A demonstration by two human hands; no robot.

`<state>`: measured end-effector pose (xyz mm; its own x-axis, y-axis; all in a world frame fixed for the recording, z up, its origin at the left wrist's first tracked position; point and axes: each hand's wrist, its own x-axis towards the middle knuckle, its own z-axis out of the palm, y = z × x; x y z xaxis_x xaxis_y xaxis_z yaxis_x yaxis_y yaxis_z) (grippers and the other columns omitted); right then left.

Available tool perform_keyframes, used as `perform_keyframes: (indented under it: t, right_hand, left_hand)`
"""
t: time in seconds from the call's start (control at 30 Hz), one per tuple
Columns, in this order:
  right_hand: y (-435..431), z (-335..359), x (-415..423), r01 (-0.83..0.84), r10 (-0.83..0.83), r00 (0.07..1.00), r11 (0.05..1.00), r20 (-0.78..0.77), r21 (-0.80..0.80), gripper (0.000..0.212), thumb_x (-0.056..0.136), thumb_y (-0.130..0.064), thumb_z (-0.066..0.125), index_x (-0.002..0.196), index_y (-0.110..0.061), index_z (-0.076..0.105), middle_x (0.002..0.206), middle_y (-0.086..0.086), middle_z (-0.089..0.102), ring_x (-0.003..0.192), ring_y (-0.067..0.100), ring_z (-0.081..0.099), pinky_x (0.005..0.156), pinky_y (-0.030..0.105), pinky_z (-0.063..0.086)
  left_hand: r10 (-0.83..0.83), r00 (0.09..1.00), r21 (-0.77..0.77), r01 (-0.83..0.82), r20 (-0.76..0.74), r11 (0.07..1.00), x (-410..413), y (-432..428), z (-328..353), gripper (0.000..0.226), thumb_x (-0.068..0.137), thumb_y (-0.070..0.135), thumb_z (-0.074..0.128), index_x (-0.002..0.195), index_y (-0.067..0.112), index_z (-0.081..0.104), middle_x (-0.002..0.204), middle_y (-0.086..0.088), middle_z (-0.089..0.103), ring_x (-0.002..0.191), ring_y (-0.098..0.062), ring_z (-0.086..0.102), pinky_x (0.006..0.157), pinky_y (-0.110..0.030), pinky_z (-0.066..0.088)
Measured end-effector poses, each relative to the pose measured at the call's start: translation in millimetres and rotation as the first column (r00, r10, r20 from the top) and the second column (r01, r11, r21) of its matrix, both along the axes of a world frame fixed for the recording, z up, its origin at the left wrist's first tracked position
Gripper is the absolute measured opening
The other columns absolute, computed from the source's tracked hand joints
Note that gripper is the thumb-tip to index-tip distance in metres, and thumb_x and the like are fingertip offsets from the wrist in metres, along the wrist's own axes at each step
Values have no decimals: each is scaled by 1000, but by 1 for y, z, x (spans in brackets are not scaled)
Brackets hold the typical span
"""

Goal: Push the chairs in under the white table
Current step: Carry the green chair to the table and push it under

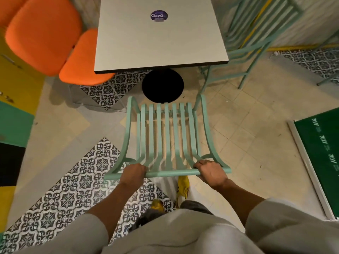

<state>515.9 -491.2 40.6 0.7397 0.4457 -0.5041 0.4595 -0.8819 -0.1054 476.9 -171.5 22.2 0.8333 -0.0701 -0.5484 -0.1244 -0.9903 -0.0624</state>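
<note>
A mint-green slatted metal chair [167, 132] stands in front of me, its seat pointing at the white table [156, 43]. The seat's front edge lies just short of the table's near edge, above the table's round black base [162, 86]. My left hand [134, 172] and my right hand [209, 170] both grip the chair's top back rail, left and right of its middle. An orange padded chair [82, 61] sits at the table's left side, its seat partly under the tabletop. Another mint-green chair [253, 33] stands at the table's right side.
A second orange chair [42, 33] stands further left. A green board in a white frame [322, 162] lies on the floor to the right. Yellow, green and black panels [12, 107] line the left edge. Patterned tiles [73, 180] cross the beige floor.
</note>
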Motion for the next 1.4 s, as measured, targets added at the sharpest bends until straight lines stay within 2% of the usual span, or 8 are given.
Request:
perform_keyframes:
  t: [0.43, 0.67, 0.8, 0.83, 0.9, 0.97, 1.1, 1.4]
  right_hand:
    - [2, -5, 132, -54, 54, 998, 998, 20, -13, 38, 107, -43, 56, 137, -22, 63, 131, 3, 68, 114, 28, 69, 99, 42, 57]
    - [9, -2, 169, 24, -23, 999, 999, -31, 40, 33, 105, -40, 62, 135, -28, 65, 129, -2, 70, 113, 22, 69, 100, 39, 56]
    - [17, 0, 186, 88, -86, 994, 996, -63, 28, 33, 105, -40, 63, 137, -30, 63, 132, -2, 69, 116, 21, 68, 104, 40, 56]
    - [19, 0, 189, 106, -104, 992, 994, -70, 28, 34, 105, -41, 63, 138, -30, 63, 133, -1, 69, 117, 21, 67, 105, 40, 56]
    - [23, 0, 195, 111, -109, 992, 994, -64, 21, 35, 105, -41, 63, 139, -29, 62, 133, 0, 69, 117, 21, 68, 105, 39, 56]
    - [25, 0, 202, 97, -96, 994, 995, -48, 10, 35, 106, -41, 63, 138, -28, 62, 132, 0, 70, 116, 21, 68, 104, 39, 56]
    - [34, 5, 217, 96, -96, 995, 995, -4, -28, 36, 106, -42, 60, 139, -28, 63, 134, 0, 68, 120, 22, 67, 104, 39, 55]
    - [46, 16, 267, 199, -198, 980, 978, 15, -64, 31, 104, -39, 65, 131, -25, 69, 127, 5, 72, 114, 27, 71, 97, 43, 59]
  left_hand:
    - [84, 995, 63, -87, 48, 994, 114, -2, 3, 26, 98, 16, 60, 120, 23, 73, 112, -4, 75, 103, -24, 74, 90, -37, 59]
    - [51, 998, 2, -51, 47, 999, 148, 6, 2, 26, 100, 20, 59, 124, 22, 67, 116, -3, 72, 104, -23, 72, 88, -36, 58]
    - [27, 997, -77, -21, 73, 997, 166, 10, 8, 21, 73, 10, 89, 91, 11, 78, 81, -9, 75, 70, -27, 75, 61, -33, 60]
    - [24, 998, -62, -20, 64, 998, 171, 12, 8, 21, 73, 11, 89, 91, 12, 78, 81, -9, 75, 70, -27, 75, 61, -34, 59]
    - [4, 999, -36, -2, 37, 999, 182, 13, 11, 18, 86, 14, 78, 104, 14, 76, 95, -9, 76, 84, -29, 75, 72, -36, 59]
    - [2, 999, -63, 2, 52, 998, 192, 18, 15, 18, 83, 13, 80, 101, 13, 77, 92, -11, 76, 81, -31, 75, 69, -36, 59]
    - [-6, 1000, 27, 6, 8, 1000, 209, 22, 15, 25, 96, 17, 65, 119, 20, 74, 110, -6, 77, 99, -27, 76, 85, -36, 59]
    - [45, 998, 22, -46, 42, 999, 261, 27, 19, 23, 96, 21, 69, 118, 22, 75, 107, -5, 77, 96, -28, 76, 84, -39, 59]
